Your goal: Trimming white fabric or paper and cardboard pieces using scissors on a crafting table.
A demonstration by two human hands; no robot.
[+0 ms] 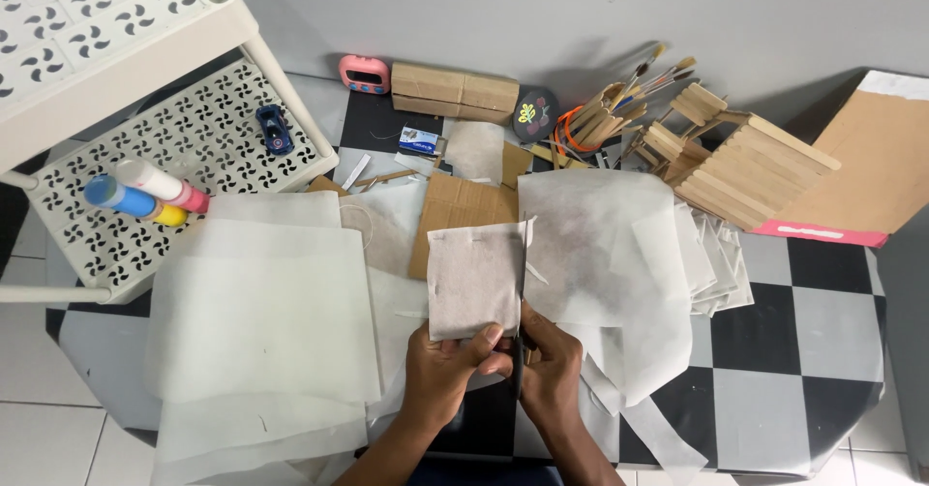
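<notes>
My left hand (pixel 443 368) pinches the lower edge of a square of greyish-white translucent paper (pixel 474 278), held up over the checkered table (pixel 794 360). My right hand (pixel 550 365) sits right beside it, closed around a pair of dark scissors (pixel 520 346). The thin blades run up along the square's right edge. A narrow paper strip (pixel 531 271) curls off that edge. A brown cardboard piece (pixel 455 210) lies flat behind the square.
Large white paper sheets (pixel 261 321) cover the left, more (pixel 605 254) lie right. A white perforated shelf (pixel 145 157) holds paint bottles (pixel 145 194) and a toy car (pixel 275 129). At the back: a stick-built structure (pixel 745 162), brushes (pixel 629 89), a cardboard box (pixel 455 91), a pink timer (pixel 365 74).
</notes>
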